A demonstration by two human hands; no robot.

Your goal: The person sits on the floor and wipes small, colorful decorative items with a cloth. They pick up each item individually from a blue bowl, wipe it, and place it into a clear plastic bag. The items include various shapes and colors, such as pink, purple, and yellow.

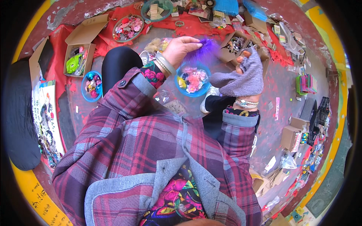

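Note:
My left hand (180, 51), bare, pinches a fluffy purple pompom (206, 51) between thumb and fingertips. Beneath the pompom stands a blue round basket (182, 90) with pink, white and yellow hair ornaments (196, 80) in it. To the right, my right hand (241, 73) wears a grey fingerless glove. Its fingers curve loosely, with the thumb held apart, and nothing shows in them. An open cardboard box (226, 54) with small dark items lies just beyond this hand. The palm side is partly hidden by the glove.
At the left are a blue basket (98, 97) of shiny pieces and a cardboard box (90, 52) holding a green item. A round tray (115, 34) of red and pink ornaments lies on red cloth farther off. A green basket (299, 86) and small cartons (289, 138) stand at the right.

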